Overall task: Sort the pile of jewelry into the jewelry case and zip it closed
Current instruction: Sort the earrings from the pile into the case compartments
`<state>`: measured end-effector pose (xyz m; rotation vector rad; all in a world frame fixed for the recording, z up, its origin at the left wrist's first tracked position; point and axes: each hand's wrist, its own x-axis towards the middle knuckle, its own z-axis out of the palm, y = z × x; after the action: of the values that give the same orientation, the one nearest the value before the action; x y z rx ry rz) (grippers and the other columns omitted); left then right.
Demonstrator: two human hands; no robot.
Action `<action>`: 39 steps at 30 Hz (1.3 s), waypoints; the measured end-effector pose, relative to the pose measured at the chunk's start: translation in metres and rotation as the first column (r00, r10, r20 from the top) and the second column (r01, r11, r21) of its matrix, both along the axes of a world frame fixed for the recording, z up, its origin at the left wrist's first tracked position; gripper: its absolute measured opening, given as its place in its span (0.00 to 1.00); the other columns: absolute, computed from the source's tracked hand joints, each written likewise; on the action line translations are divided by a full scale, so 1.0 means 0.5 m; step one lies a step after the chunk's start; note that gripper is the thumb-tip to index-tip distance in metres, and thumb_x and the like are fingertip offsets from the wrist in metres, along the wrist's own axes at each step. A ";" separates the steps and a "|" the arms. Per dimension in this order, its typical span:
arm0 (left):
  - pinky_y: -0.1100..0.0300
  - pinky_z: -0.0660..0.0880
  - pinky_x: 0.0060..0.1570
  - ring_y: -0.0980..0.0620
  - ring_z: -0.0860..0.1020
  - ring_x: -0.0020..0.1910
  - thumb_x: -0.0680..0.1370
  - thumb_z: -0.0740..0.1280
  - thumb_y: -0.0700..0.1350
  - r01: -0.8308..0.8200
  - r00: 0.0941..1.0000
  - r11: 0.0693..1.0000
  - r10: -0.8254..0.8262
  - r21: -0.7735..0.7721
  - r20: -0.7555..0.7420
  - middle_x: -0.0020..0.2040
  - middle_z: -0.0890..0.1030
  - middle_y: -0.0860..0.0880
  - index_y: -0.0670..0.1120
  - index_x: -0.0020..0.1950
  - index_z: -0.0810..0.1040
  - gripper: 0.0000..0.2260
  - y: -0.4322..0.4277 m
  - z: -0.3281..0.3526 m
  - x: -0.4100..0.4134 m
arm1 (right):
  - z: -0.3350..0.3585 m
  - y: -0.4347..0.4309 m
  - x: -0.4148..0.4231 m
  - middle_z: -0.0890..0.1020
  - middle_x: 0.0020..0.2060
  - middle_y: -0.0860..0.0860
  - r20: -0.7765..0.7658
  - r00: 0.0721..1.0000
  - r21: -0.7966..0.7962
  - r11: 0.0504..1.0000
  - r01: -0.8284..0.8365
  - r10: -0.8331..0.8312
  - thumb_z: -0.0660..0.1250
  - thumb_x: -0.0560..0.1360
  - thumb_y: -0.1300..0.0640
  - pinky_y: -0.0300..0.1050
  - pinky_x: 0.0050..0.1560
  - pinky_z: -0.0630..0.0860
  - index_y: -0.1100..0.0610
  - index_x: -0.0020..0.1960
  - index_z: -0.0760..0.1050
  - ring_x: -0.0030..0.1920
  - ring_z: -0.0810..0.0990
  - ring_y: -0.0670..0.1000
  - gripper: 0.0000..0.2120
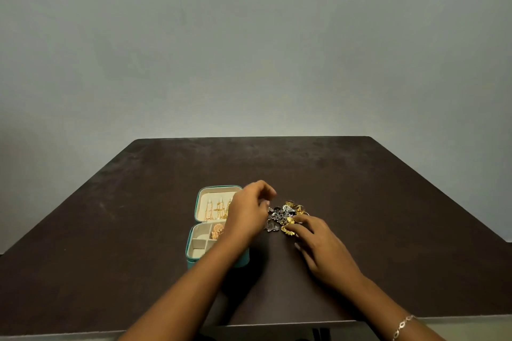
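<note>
A small teal jewelry case point(191, 259) lies open on the dark table, cream inside. Gold chains point(217, 209) hang in its lid, and a round gold piece point(217, 230) sits in one tray compartment. To its right lies the jewelry pile point(282, 214), a tangle of silver and gold pieces. My left hand point(248, 209) reaches across the case with its fingers curled at the pile's left edge; whether it holds a piece I cannot tell. My right hand point(322, 245) rests on the table with its fingertips on the gold pieces at the pile's near right side.
The dark brown table point(360, 188) stands against a plain grey wall point(249, 50). Its near edge runs under my forearms. A chain bracelet point(403, 325) is on my right wrist.
</note>
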<state>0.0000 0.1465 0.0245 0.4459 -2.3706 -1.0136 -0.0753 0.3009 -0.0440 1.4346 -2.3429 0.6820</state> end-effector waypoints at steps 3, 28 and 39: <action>0.55 0.75 0.53 0.50 0.80 0.49 0.72 0.63 0.31 0.008 0.983 0.993 0.014 -0.119 0.183 0.48 0.83 0.47 0.45 0.47 0.81 0.12 -0.052 0.005 -0.040 | -0.010 -0.003 -0.003 0.76 0.57 0.49 0.013 1.000 -0.032 0.999 0.017 -0.016 0.62 0.72 0.56 0.40 0.48 0.74 0.52 0.59 0.73 0.57 0.75 0.51 0.16; 0.55 0.71 0.51 0.47 0.79 0.47 0.72 0.71 0.49 -0.023 0.934 0.975 0.100 -0.222 0.343 0.45 0.83 0.44 0.47 0.34 0.71 0.12 -0.088 0.021 -0.099 | -0.018 -0.008 -0.005 0.76 0.53 0.48 0.015 1.000 -0.063 0.998 0.009 -0.008 0.63 0.71 0.56 0.40 0.44 0.75 0.53 0.52 0.74 0.54 0.75 0.49 0.10; 0.59 0.77 0.38 0.52 0.82 0.34 0.73 0.70 0.42 0.042 0.999 0.982 -0.040 0.184 -0.018 0.36 0.82 0.45 0.38 0.41 0.78 0.07 -0.108 0.067 0.106 | 0.005 -0.020 0.029 0.79 0.41 0.52 -0.314 0.947 0.020 0.996 0.087 -0.076 0.76 0.60 0.64 0.42 0.33 0.77 0.57 0.43 0.78 0.42 0.79 0.53 0.14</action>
<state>0.0529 0.0925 0.0582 0.4573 -2.2917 -1.2573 -0.0610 0.2910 -0.0417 1.3392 -2.1593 0.3624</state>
